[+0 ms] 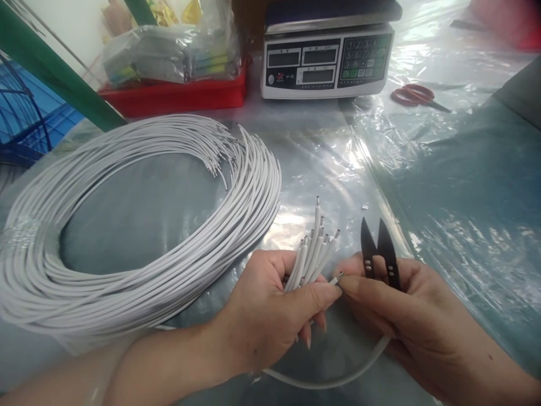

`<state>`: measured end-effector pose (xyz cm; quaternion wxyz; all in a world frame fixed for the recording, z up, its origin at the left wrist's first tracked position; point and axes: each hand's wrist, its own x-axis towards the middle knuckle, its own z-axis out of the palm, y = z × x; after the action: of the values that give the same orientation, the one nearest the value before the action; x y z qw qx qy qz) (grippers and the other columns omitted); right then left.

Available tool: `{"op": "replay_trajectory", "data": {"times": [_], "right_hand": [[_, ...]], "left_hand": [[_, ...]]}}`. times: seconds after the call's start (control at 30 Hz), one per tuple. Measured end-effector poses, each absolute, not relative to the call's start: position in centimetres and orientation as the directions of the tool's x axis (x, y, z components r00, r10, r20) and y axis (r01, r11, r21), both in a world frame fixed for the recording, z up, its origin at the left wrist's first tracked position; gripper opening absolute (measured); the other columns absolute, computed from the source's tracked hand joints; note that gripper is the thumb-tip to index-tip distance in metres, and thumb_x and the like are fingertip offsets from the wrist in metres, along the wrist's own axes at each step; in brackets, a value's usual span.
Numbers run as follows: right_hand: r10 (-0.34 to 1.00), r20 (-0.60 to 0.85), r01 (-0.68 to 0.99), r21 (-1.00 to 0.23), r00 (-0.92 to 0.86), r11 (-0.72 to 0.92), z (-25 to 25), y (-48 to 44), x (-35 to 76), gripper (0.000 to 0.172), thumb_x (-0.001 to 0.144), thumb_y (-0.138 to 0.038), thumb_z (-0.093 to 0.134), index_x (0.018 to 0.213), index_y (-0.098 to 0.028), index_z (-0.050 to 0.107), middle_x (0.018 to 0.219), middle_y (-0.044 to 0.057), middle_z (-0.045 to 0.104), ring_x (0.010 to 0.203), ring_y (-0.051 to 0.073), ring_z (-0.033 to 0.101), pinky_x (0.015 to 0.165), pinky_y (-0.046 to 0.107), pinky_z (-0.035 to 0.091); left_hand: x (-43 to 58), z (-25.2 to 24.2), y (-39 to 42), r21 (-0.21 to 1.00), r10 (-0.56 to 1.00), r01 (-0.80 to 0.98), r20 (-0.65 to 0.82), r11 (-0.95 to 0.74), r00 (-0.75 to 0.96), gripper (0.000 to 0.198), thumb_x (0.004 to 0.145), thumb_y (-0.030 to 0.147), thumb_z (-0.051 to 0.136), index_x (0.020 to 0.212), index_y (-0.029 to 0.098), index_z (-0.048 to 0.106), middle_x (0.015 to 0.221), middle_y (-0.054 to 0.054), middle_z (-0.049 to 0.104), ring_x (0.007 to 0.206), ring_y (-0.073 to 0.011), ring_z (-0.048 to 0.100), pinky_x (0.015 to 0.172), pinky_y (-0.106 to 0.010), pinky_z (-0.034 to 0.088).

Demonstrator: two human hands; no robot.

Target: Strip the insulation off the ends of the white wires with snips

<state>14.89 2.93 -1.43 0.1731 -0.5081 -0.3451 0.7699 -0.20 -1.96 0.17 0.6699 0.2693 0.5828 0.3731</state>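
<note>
The left hand is closed round a fanned bundle of white plastic-sheathed cable ends, its thumb pressed on one stray cable end; the right hand pinches that end's dark tip between thumb and forefinger, and also grips black metal snips, blades apart and pointing to twelve o'clock; a large round coil of white cable lies at ten o'clock from the hands; each strand looks light, springy and smooth enough to slip, the whole coil probably heavy, so single strands seem best taken just behind their tips; wrinkled clear plastic sheeting covers the table and looks slick; a white digital scale stands at twelve o'clock, red-handled scissors lie at one, a red plastic tray of bagged parts at eleven, near a green post.
</note>
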Motion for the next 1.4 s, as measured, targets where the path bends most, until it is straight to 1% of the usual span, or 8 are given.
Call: {"op": "replay_trajectory", "data": {"times": [0.23,0.5,0.87,0.97,1.07,1.2,1.3,1.4], "right_hand": [[0.610,-0.677,0.037,-0.681,-0.413,-0.731,-0.3,2.9,14.9,0.024,0.059,-0.034,0.084,0.055,-0.016,0.068,0.036,-0.009,0.036,0.039,0.004,0.028,0.040,0.017,0.023],[0.661,-0.613,-0.001,-0.733,-0.432,-0.681,-1.6,2.7,14.9,0.021,0.063,-0.035,0.082,0.059,-0.018,0.071,0.035,-0.007,0.041,0.037,0.005,0.034,0.038,0.016,0.028],[0.587,-0.690,0.121,-0.685,-0.424,-0.718,-0.6,2.7,14.9,0.026,0.060,-0.035,0.081,0.057,-0.017,0.063,0.041,-0.008,0.040,0.040,0.004,0.030,0.041,0.017,0.024],[0.582,-0.666,0.123,-0.700,-0.466,-0.703,-0.6,2.8,15.2,0.028,0.063,-0.041,0.081,0.060,-0.018,0.066,0.041,-0.007,0.043,0.042,0.005,0.035,0.043,0.017,0.028],[0.605,-0.628,0.104,-0.731,-0.490,-0.674,-0.6,3.1,15.7,0.029,0.065,-0.048,0.080,0.075,-0.022,0.070,0.048,-0.006,0.049,0.047,0.008,0.040,0.046,0.019,0.032],[0.618,-0.522,0.193,-0.833,-0.588,-0.519,-0.4,3.9,16.3,0.044,0.079,-0.058,0.061,0.059,-0.019,0.058,0.058,-0.004,0.045,0.053,0.010,0.038,0.049,0.022,0.030],[0.553,-0.539,0.322,-0.836,-0.635,-0.445,-0.4,4.4,16.4,0.046,0.088,-0.055,0.050,0.059,-0.019,0.053,0.058,-0.005,0.040,0.052,0.010,0.034,0.048,0.023,0.026],[0.515,-0.556,0.375,-0.828,-0.653,-0.418,-0.4,4.5,16.4,0.047,0.089,-0.054,0.048,0.058,-0.019,0.049,0.056,-0.006,0.037,0.049,0.009,0.031,0.045,0.024,0.022]], "left_hand": [[-0.3,0.0,-2.0,0.791,0.815,-0.209,-0.577,0.575,0.058,0.016,0.073,0.020,0.064,0.060,0.015,0.056,0.048,0.003,0.053,0.038,-0.0059,0.044,0.038,-0.016,0.036],[-0.1,0.1,-1.9,0.832,0.841,-0.145,-0.541,0.536,0.007,0.015,0.072,0.018,0.063,0.060,0.015,0.056,0.048,0.004,0.051,0.041,-0.0067,0.045,0.040,-0.016,0.037],[-0.4,0.1,-1.8,0.774,0.802,-0.219,-0.591,0.594,0.088,0.018,0.073,0.022,0.063,0.059,0.015,0.055,0.048,0.002,0.053,0.037,-0.0059,0.043,0.038,-0.017,0.035],[-0.4,0.0,-1.8,0.773,0.804,-0.232,-0.588,0.591,0.087,0.019,0.073,0.023,0.064,0.059,0.015,0.054,0.049,0.002,0.054,0.036,-0.0055,0.044,0.037,-0.016,0.034],[-0.5,-0.1,-1.9,0.783,0.814,-0.234,-0.577,0.576,0.073,0.019,0.074,0.024,0.064,0.061,0.015,0.054,0.049,0.003,0.054,0.035,-0.0054,0.043,0.036,-0.016,0.033],[-0.5,-0.2,-1.8,0.784,0.817,-0.254,-0.575,0.566,0.046,0.018,0.075,0.025,0.064,0.063,0.015,0.055,0.049,0.003,0.055,0.033,-0.0047,0.042,0.034,-0.015,0.032],[-0.5,-0.2,-1.7,0.774,0.813,-0.286,-0.582,0.565,0.031,0.019,0.074,0.025,0.064,0.062,0.015,0.054,0.048,0.003,0.054,0.032,-0.0038,0.040,0.033,-0.015,0.030],[-0.4,-0.3,-1.7,0.777,0.816,-0.297,-0.578,0.554,0.012,0.019,0.074,0.025,0.065,0.062,0.015,0.053,0.047,0.003,0.055,0.031,-0.0037,0.040,0.033,-0.014,0.030]]}}
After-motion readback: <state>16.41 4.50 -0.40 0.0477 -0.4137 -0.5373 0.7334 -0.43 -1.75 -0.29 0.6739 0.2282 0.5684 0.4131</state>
